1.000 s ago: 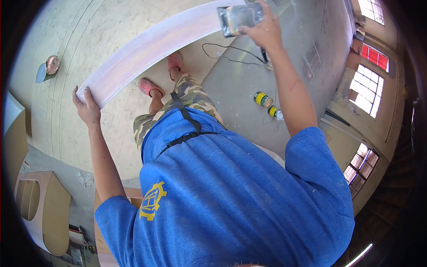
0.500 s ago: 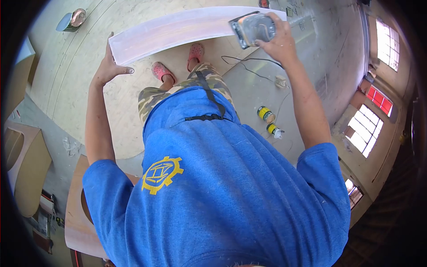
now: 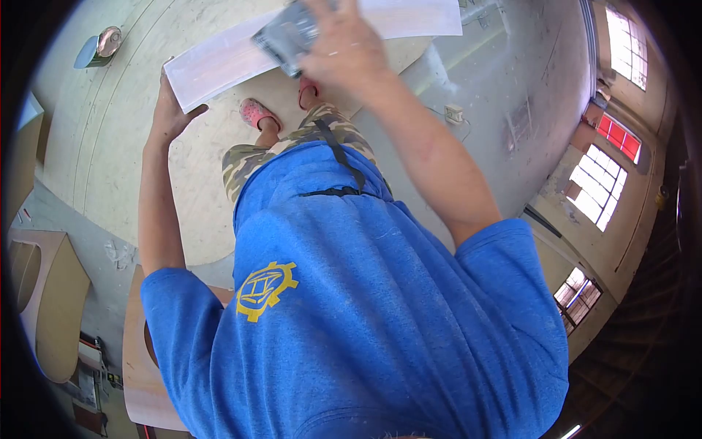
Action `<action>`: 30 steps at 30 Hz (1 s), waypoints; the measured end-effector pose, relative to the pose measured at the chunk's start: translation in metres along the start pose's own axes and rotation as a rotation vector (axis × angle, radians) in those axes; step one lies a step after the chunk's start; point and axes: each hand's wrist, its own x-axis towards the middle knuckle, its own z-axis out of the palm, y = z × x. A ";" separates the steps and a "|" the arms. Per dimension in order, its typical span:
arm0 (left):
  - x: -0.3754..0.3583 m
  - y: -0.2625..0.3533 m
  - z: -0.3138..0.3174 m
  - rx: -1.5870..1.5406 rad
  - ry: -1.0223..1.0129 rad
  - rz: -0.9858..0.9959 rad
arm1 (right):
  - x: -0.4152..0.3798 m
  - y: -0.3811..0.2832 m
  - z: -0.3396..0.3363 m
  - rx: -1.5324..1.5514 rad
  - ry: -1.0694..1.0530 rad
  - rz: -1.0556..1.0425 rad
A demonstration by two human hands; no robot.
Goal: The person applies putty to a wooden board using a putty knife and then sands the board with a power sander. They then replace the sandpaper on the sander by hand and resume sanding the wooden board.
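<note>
A long, slightly curved whitish panel (image 3: 219,69) spans the top of the view. At its left end my left hand (image 3: 172,110) grips the edge, thumb on the near side and fingers behind it. My right hand (image 3: 344,47), somewhat blurred, is wrapped round a grey sander-like tool (image 3: 287,36) that lies on the panel's face near its middle. The tool's far side is cut off by the top of the frame.
Pink clogs (image 3: 259,114) stand on the pale floor board below the panel. An open can (image 3: 99,48) sits at the upper left. Curved panels (image 3: 62,307) are at the left, and a small socket box (image 3: 453,113) at the right.
My right hand has moved the tool left along the panel, from near its right end to its middle. The panel sits slightly further left and higher in view. My left hand keeps its hold.
</note>
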 end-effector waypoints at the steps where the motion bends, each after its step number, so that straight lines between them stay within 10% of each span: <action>1: 0.001 0.002 0.000 -0.022 0.003 -0.003 | 0.002 0.017 -0.006 -0.055 0.023 0.067; 10: 0.001 0.004 -0.001 -0.104 -0.012 -0.086 | 0.032 0.179 -0.055 -0.047 0.372 0.423; 18: 0.000 -0.001 0.004 -0.124 0.018 -0.037 | 0.040 0.194 -0.078 -0.096 0.371 0.581; 30: -0.003 0.002 0.004 -0.096 0.020 -0.102 | 0.015 0.197 -0.049 -0.204 0.237 -0.017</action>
